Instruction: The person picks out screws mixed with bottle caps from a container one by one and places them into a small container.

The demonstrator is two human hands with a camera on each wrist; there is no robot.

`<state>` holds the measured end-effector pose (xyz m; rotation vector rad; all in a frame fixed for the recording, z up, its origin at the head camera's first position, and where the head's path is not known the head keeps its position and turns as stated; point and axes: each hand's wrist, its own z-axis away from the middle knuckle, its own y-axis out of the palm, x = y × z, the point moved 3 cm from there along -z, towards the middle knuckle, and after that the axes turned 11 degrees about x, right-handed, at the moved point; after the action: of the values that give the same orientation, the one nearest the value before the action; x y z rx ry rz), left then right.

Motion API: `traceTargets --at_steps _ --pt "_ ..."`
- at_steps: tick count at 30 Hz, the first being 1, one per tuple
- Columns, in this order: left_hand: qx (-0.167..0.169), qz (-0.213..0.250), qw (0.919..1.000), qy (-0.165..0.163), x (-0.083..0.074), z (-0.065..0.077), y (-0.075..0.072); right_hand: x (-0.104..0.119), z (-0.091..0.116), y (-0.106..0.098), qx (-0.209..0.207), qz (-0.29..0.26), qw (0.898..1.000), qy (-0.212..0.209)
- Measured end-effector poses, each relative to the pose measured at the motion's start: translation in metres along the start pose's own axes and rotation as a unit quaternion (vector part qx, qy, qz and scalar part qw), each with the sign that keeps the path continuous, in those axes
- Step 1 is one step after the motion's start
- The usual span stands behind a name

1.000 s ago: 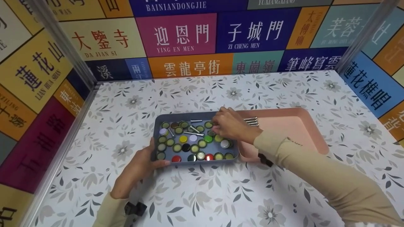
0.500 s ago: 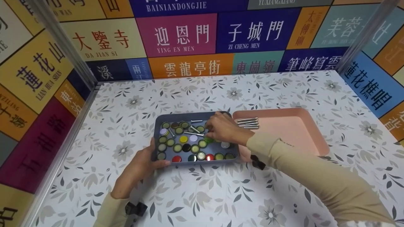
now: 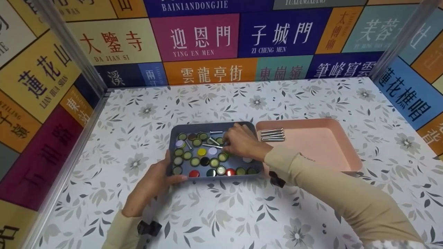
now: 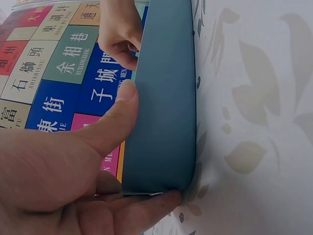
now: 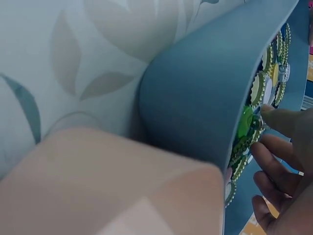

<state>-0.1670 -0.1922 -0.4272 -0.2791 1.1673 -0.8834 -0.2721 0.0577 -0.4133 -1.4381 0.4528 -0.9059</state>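
The blue-grey tray (image 3: 238, 175) holds several bottle caps, such as a yellow cap (image 3: 201, 151), with silver screws lying among them. My left hand (image 3: 157, 178) grips its near left corner; in the left wrist view the thumb (image 4: 126, 93) presses the rim and the fingers lie around the end wall. My right hand (image 3: 242, 141) reaches down into the tray's right half, hiding some caps. Its fingertips are right at the end of a screw (image 3: 211, 146). In the right wrist view, finger and thumb tips stand apart around a screw head (image 5: 258, 123), beside a green cap (image 5: 245, 121).
A pink tray (image 3: 311, 145) stands directly to the right, with several silver screws (image 3: 272, 135) lined up at its left end. Flower-patterned cloth (image 3: 214, 214) covers the table. Panels with writing (image 3: 199, 36) close off the back and sides.
My right hand has moved left and slightly down within the blue-grey tray, from its right side to the screw's end, uncovering the screws in the pink tray. The left hand stays put.
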Motion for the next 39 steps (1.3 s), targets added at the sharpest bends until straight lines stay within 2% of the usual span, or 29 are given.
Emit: traceTargets --at_steps 6,13,27,35,39 --pt "-0.001 0.012 0.9999 0.002 -0.0005 0.0022 0.0003 0.0017 -0.0007 0.0037 0.002 -0.005 1.0 0.014" --pt "0.003 0.013 0.9999 -0.011 0.0 0.0008 0.0001 0.004 -0.0024 0.0054 -0.003 0.003 1.0 0.018" --pt "0.006 0.006 0.9998 -0.017 -0.0009 -0.0006 0.0 0.0047 -0.0035 0.0079 -0.004 -0.027 1.0 0.016" --pt "0.007 -0.005 0.9999 -0.007 0.0001 -0.0018 -0.001 0.0044 -0.0016 0.0083 -0.03 -0.021 0.999 0.013" --pt "0.008 -0.007 0.9998 -0.015 0.0007 -0.0016 -0.0009 0.0037 -0.0014 0.0082 -0.041 -0.019 0.999 0.008"
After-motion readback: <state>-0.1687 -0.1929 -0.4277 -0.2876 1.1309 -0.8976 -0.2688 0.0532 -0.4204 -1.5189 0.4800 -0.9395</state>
